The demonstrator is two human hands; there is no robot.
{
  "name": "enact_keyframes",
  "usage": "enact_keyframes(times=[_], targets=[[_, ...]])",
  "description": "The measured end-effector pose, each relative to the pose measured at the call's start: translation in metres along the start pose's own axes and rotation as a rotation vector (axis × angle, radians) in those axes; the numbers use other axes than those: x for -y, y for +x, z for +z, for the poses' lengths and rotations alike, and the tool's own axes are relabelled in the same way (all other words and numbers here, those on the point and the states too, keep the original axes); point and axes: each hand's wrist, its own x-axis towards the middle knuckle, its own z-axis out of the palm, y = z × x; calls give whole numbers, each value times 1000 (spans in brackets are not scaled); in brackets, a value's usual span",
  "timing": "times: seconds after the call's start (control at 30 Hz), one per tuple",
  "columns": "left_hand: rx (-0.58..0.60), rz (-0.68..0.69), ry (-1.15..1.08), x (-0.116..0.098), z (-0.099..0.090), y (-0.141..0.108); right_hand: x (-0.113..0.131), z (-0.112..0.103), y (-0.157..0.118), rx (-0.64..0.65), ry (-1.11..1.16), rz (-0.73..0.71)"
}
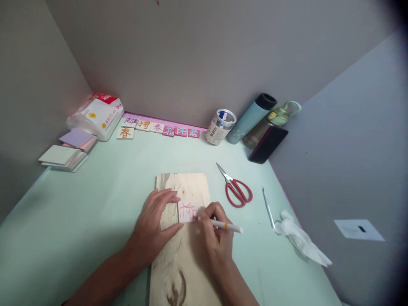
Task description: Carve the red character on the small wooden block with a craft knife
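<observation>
A small white square tile [182, 217] with a pink Chinese character on it lies on a wooden board [194, 183]. My left hand [155, 216] steadies its left side, thumb at the lower corner and fingertips at the upper one. In my right hand [216, 238] is a white marker [234, 228] with an orange band, held in a writing grip. Its red tip is at the lower right part of the character. The fingers partly hide the marker's barrel and the tile's right edge.
Red-handled scissors [238, 192], a thin white pen [268, 207] and crumpled tissue [301, 242] lie to the right. Behind stand a can [217, 131], a blue tumbler [247, 121], a green bottle [253, 135] and a phone [269, 144]. Lettered tiles [125, 133], a tissue pack [102, 117] and stacked cards [59, 155] sit back left.
</observation>
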Motion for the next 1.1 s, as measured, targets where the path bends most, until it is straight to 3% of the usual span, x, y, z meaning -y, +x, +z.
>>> enact_keyframes(times=[0.1,0.3,0.83,1.1], targets=[[10,-6,6,0,0,0,0,-1,-1,14,20,-19],[10,-5,11,1,0,-1,-1,2,-1,-103,20,15],[8,28,21,2,0,-1,0,5,4,-61,-37,2],[12,26,21,2,1,0,-2,3,1,-104,-20,-17]])
